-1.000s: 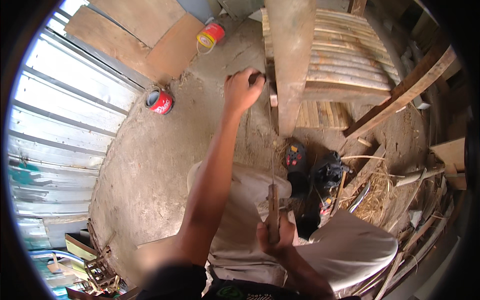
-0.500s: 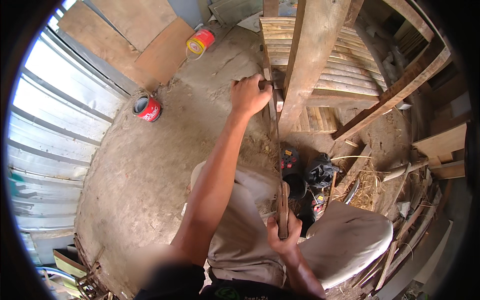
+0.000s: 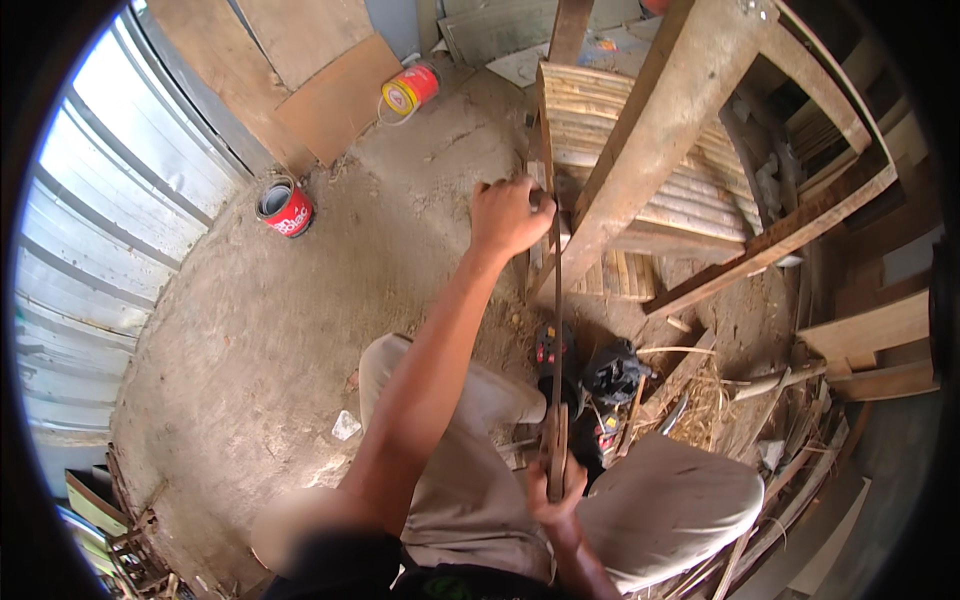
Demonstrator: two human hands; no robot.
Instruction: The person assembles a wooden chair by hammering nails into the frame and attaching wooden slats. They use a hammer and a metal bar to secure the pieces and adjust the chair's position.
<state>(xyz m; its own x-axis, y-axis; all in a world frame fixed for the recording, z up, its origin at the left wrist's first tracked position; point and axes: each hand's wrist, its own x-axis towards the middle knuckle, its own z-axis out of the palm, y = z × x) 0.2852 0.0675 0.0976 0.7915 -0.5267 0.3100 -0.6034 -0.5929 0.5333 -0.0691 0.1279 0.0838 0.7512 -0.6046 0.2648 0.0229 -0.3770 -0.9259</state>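
My right hand (image 3: 556, 488) is closed around the wooden handle of a handsaw (image 3: 557, 335). The saw is seen nearly edge-on, its long thin blade running away from me toward a wooden frame. At the blade's far end, my left hand (image 3: 510, 218) is closed on a dark piece of wood (image 3: 541, 200) beside the frame; its grip is partly hidden. A thick wooden post (image 3: 655, 130) slants up just right of the blade. Behind it is a panel of bamboo slats (image 3: 585, 115). Whether the teeth touch wood cannot be made out.
Two paint cans, one red (image 3: 288, 210) and one red and yellow (image 3: 410, 88), are on the dirt floor at left. A black plastic bag (image 3: 614, 371) is by my feet. Wood scraps and shavings (image 3: 700, 400) lie at right. Corrugated metal sheeting (image 3: 110, 230) walls the left side.
The whole view has shifted a little, with the frame and my knees lower in it. My right hand and the saw handle are slightly nearer my body. Both grips stay closed.
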